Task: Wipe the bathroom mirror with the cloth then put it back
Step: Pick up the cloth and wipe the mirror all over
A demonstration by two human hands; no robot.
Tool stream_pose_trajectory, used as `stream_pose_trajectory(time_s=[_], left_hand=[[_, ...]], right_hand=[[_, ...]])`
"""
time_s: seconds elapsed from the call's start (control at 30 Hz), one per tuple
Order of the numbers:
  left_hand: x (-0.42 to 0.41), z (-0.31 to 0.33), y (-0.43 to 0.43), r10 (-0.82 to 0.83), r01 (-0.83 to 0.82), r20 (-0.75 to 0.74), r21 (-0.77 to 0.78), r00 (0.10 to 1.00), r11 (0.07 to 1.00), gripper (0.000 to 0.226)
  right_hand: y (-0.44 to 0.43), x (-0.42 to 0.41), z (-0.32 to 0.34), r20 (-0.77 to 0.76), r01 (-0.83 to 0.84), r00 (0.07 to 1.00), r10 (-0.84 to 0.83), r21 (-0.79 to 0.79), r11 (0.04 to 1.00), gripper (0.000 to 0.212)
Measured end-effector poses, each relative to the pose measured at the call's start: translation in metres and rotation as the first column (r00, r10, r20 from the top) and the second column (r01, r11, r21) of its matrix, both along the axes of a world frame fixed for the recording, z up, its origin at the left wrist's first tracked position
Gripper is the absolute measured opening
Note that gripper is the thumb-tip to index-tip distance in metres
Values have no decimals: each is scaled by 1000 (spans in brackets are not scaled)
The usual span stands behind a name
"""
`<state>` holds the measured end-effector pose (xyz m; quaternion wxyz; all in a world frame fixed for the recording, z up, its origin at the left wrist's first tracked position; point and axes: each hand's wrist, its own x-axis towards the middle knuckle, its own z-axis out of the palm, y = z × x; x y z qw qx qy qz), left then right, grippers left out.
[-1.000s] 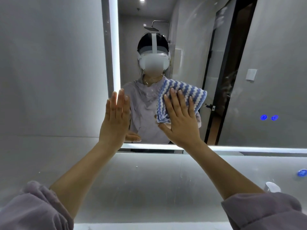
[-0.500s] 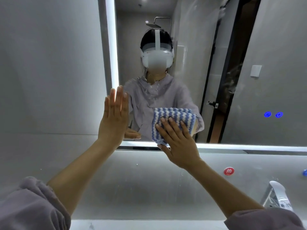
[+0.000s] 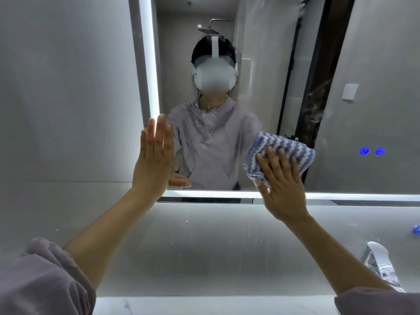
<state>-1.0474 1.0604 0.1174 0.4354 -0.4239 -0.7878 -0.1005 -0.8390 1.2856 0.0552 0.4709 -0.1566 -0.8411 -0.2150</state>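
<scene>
While flat, fingers (image 3: pixel 273 163) straight, right hand (image 3: pixel 283 189) on cloth (image 3: pixel 286 145) against mirror (image 3: pixel 261 64).

The left hand (image 3: pixel 154 162) lies on the lower left corner of the mirror (image 3: pixel 263 53), the cloth (image 3: pixel 288 142) to its right, under the right hand (image 3: pixel 281 187).

Hiding the lower part of the cloth (image 3: pixel 288 146) under the right hand (image 3: pixel 281 185). Pressing left hand (image 3: pixel 154 160) flat at the mirror's (image 3: pixel 261 64) lower left corner, palm facing away, contact unseen. Running off the top and right picture edges with the mirror. Losing the tap's (image 3: pixel 377 253) base behind the right sleeve (image 3: pixel 377 303). Showing two blue glowing marks (image 3: pixel 372 151) too small for reading. Clipping a blue item (image 3: pixel 417 230) at the right edge, kind unclear.
</scene>
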Motion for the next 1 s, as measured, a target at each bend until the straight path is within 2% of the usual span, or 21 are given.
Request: stream_pose_trajectory(time_s=[0.13, 0.27, 0.33, 0.4, 0.53, 0.8, 1.0], left_hand=[[0, -1, 0, 4, -4, 4, 14, 1000, 1000, 95], [-2, 0, -1, 21, -21, 2, -29, 1000, 999, 116], [-2, -1, -1, 14, -14, 0, -18, 1000, 1000, 112], [-2, -1, -2, 26, -26, 15, -24, 1000, 999, 117], [-3, 0, -2, 31, -27, 41, -84, 999, 996, 132], [-8, 1, -4, -46, 52, 75, -84, 996, 995, 130], [-11, 0, -4, -99, 104, 86, -57, 991, 993, 127]], right_hand=[[0, 5, 2, -9, 38, 999, -39, -90, 995, 60], [-3, 1, 0, 11, 60, 998, -59, -108, 992, 66], [-5, 0, 0, 11, 68, 998, -67, -118, 991, 68], [-8, -3, 0, 10, 71, 997, -70, -123, 990, 69], [-20, -14, 4, 78, 31, 997, -25, -76, 997, 69], [-61, -58, 26, 222, -47, 974, 36, 47, 998, 68], [-68, -63, 27, 229, -28, 973, 6, 91, 995, 65]])
